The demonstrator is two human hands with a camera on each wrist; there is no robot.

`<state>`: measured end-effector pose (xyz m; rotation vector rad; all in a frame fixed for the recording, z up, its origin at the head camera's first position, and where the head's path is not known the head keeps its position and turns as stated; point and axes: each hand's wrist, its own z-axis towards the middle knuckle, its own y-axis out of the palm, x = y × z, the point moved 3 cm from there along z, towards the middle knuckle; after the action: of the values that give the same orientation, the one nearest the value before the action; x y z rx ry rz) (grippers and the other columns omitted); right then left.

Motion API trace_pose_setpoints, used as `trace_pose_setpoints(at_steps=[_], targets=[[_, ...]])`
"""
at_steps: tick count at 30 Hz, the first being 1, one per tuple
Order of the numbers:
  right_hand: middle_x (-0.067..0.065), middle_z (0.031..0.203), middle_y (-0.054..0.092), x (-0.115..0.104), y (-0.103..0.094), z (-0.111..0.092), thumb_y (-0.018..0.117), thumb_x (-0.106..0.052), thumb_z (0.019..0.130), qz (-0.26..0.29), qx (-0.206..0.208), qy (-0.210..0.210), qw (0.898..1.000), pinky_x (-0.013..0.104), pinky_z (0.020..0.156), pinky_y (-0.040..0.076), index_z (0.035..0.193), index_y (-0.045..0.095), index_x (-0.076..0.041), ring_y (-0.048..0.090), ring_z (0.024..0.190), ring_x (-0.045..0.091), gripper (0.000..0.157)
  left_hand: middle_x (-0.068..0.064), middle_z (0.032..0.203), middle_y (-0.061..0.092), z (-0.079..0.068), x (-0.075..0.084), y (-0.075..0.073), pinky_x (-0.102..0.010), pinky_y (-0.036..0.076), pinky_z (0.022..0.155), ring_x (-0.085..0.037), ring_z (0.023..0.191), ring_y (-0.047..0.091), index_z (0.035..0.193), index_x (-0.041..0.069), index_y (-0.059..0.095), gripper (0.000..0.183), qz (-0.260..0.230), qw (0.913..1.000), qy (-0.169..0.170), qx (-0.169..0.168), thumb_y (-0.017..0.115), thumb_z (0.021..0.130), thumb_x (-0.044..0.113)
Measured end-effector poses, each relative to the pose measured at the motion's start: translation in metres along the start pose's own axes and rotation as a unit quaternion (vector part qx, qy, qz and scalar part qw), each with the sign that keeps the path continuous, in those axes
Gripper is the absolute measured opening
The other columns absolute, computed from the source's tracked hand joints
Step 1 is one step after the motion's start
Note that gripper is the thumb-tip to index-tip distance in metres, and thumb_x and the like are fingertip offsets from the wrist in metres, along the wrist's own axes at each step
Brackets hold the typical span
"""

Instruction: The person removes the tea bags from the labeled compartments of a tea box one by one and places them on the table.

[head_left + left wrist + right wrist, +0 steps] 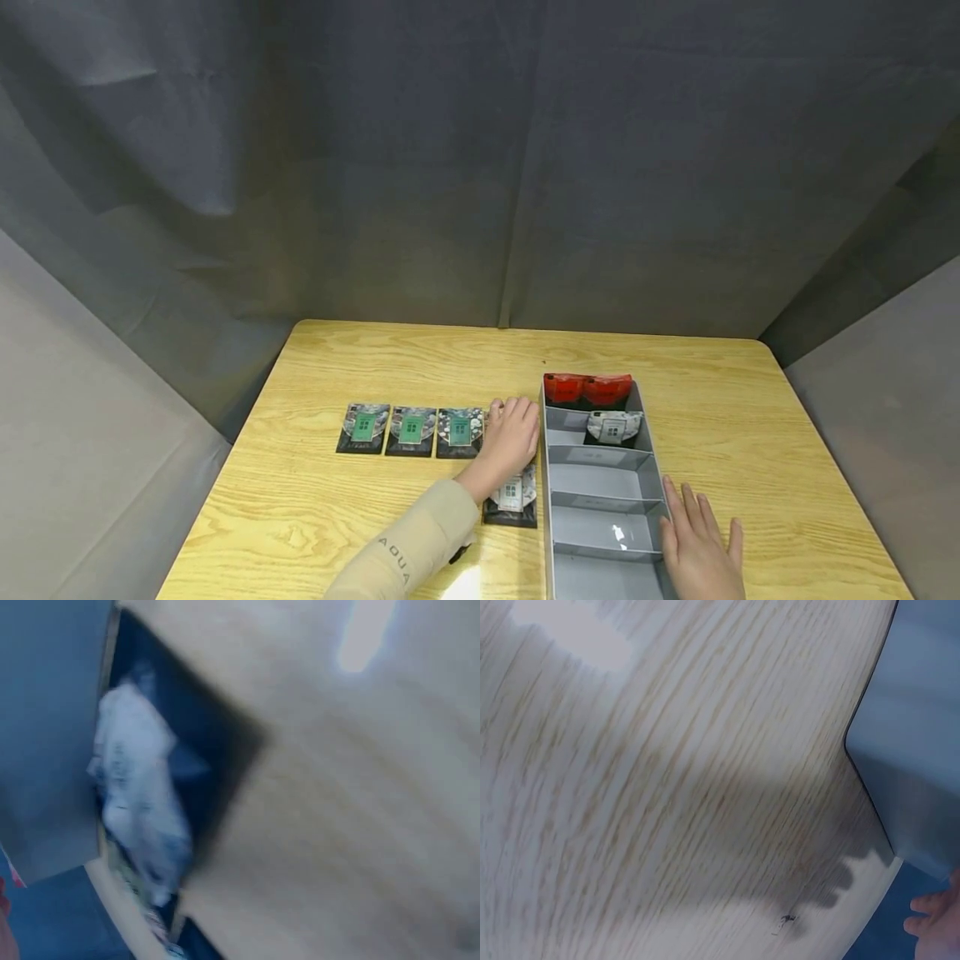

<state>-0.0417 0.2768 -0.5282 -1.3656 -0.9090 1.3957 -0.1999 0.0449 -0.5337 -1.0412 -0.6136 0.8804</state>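
Note:
Near the middle of the table, my left hand [512,433] lies over a packet beside the left wall of a grey divided box [547,500]. It hides most of that packet, and whether the fingers pinch it is not visible. Just below the wrist lies a black packet with a white label [511,493], blurred in the left wrist view as a white-and-dark packet [142,772]. My right hand [699,542] rests against the box's right side with fingers extended. Two red packets [587,389] stand in the box's far compartment, and a white-labelled packet [613,428] leans in the one nearer.
To the left, three black packets with green labels [363,427] [411,430] [460,432] lie in a row on the wooden table [300,517]. Dividers split the box into several compartments. A dark curtain [420,208] hangs behind the table.

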Motion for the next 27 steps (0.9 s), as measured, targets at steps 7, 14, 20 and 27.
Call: trace_pose_setpoints(at_steps=[7,14,20,27], targets=[[0.024,0.138,0.035,-0.002,-0.001,0.000,0.034,-0.026,0.097,-0.010,0.002,-0.004,1.000,0.059,0.103,-0.008,0.147,0.018,-0.018,0.030,0.125,0.042,0.053,0.006,0.103,0.047,0.029,0.023,0.001,-0.036,0.029,0.087,-0.012,0.092,0.041,0.107,0.022,0.051,0.018,0.008,0.9984,0.039,-0.040,0.041,0.096,0.032],[0.024,0.138,0.035,0.000,0.001,0.001,0.034,-0.027,0.097,-0.014,0.002,-0.007,1.000,0.061,0.102,-0.003,0.147,0.018,-0.018,0.030,0.125,0.042,0.053,0.008,0.110,0.046,0.048,0.048,0.003,-0.036,0.029,0.088,-0.011,0.099,0.041,0.116,0.024,0.048,0.024,0.032,0.9936,0.083,-0.069,0.040,0.096,0.034],[0.024,0.137,0.035,-0.001,-0.001,0.001,0.035,-0.025,0.097,-0.013,0.000,-0.009,1.000,0.061,0.102,-0.005,0.147,0.017,-0.018,0.030,0.125,0.043,0.054,0.011,0.117,0.044,0.059,0.065,0.006,-0.034,0.028,0.090,-0.010,0.104,0.040,0.122,0.028,0.045,0.028,0.061,0.9869,0.112,-0.099,0.038,0.096,0.038],[0.025,0.137,0.036,-0.002,-0.001,0.001,0.036,-0.024,0.097,-0.012,0.004,-0.009,1.000,0.061,0.102,-0.004,0.147,0.017,-0.017,0.030,0.125,0.042,0.054,0.011,0.122,0.043,0.064,0.077,0.013,-0.034,0.028,0.093,-0.008,0.108,0.039,0.129,0.030,0.041,0.033,0.077,0.9815,0.129,-0.119,0.036,0.097,0.037]])
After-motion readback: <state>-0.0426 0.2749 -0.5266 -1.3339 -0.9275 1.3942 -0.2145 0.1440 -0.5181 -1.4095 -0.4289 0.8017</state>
